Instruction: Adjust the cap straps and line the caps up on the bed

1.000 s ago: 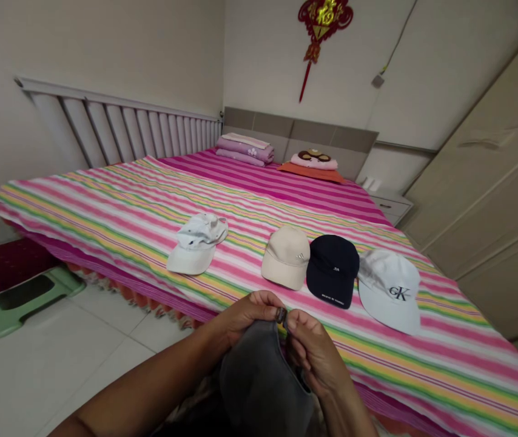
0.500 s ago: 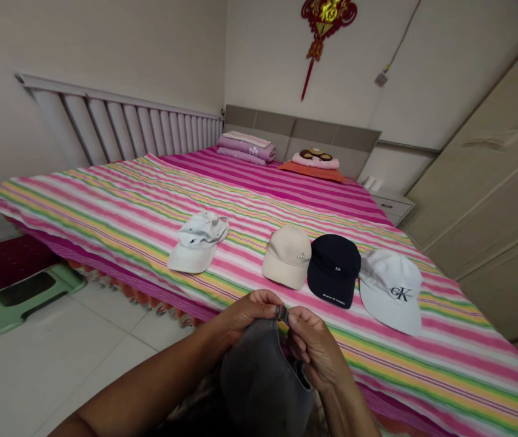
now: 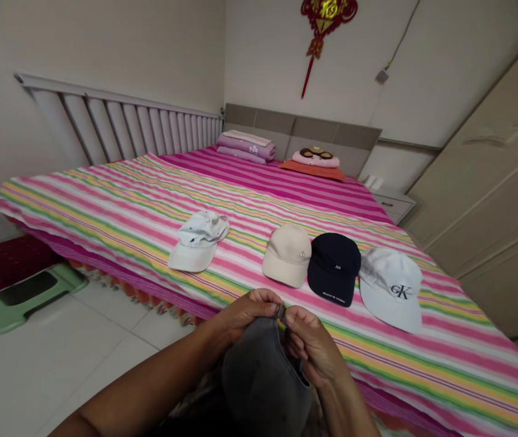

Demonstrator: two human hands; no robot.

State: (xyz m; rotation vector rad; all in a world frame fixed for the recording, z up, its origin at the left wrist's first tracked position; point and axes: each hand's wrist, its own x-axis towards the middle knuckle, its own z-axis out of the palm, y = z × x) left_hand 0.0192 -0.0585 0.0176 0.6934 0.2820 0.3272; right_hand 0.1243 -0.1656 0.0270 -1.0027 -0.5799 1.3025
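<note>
A dark grey cap [image 3: 261, 370] is held up close to me, its back opening turned to the right. My left hand [image 3: 256, 309] is closed on the cap's rear strap, just left of the small buckle [image 3: 280, 312]. From the other side, my right hand [image 3: 309, 337] pinches the strap with thumb and forefinger, its other fingers curled by the opening. Past my hands lie a beige cap [image 3: 287, 255], a navy cap [image 3: 334, 267] and a white cap with black letters [image 3: 390, 288]. Another white cap [image 3: 199, 241] lies apart, further left.
The caps lie on a bed with a striped sheet [image 3: 117, 200]. Folded purple bedding [image 3: 246, 147] and a pink folded item [image 3: 316, 158] are near the headboard [image 3: 268, 121]. A green stool [image 3: 31, 297] stands on the floor at left; a wardrobe [image 3: 491, 182] is at right.
My right fingertips have shifted slightly left, closer to the buckle, and cover more of the strap end. Both hands keep hold of the grey cap; the other caps lie where they were.
</note>
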